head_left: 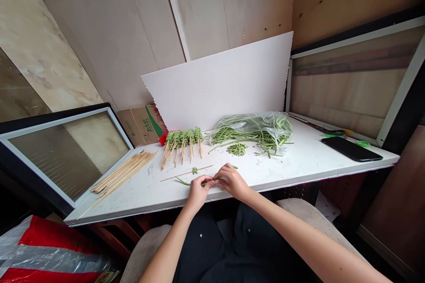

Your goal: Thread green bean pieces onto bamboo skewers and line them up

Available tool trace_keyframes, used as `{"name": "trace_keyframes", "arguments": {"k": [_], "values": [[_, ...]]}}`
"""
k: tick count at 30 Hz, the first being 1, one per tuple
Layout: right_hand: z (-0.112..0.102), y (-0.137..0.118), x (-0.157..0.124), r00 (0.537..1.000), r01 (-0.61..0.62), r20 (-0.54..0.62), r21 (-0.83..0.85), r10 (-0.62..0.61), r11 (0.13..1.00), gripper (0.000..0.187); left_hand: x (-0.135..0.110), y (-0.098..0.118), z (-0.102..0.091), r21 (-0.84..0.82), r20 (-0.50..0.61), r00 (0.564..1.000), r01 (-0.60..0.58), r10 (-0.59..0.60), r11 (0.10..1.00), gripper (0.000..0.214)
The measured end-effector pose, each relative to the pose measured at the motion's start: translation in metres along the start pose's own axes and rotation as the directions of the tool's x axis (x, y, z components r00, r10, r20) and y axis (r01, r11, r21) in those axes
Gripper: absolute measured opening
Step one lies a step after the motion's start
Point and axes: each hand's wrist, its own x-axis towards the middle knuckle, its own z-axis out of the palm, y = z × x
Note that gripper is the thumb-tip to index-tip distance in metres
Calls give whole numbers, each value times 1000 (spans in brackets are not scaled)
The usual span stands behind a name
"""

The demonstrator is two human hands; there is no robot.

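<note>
My left hand point(198, 189) and my right hand point(233, 181) meet over the table's front edge, both with fingers pinched on a long green bean point(182, 181). One end of the bean sticks out to the left of my left hand; the stretch between the fingers is mostly hidden. Just beyond my hands lies a single bamboo skewer point(171, 177) with a few short bean pieces point(195, 170) on it. A small green piece shows past my right hand's knuckles. Farther back is a little heap of cut bean pieces point(237, 149).
Finished bean skewers point(182, 139) are stacked at the back, beside a clear plastic bag of long beans point(252, 128). Loose bamboo skewers point(124, 170) lie at left. A black phone point(352, 148) and scissors point(335, 132) rest at right. A white board point(222, 84) stands behind.
</note>
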Motion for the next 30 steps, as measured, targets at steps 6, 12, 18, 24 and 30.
{"name": "trace_keyframes", "arguments": {"k": [6, 12, 18, 24, 30], "values": [[1, 1, 1, 1000, -13, -19, 20, 13, 1000, 9, 0, 4, 0, -27, 77, 997, 29, -27, 999, 18], [-2, -3, 3, 996, -80, 37, 155, 75, 985, 23, 0, 4, -1, -32, 128, 991, 41, -36, 999, 17], [-13, 16, 9, 933, -301, -117, 269, 341, 915, 19, 2, 1, -6, -125, 139, 988, 82, -64, 989, 30], [-45, 42, 12, 909, -361, -260, -103, 325, 927, 35, 2, 0, -6, -122, 118, 991, 74, -59, 990, 39], [-52, 56, 6, 860, -499, -210, -154, 465, 853, 21, 2, 3, -6, -128, 130, 989, 81, -64, 988, 40]]}}
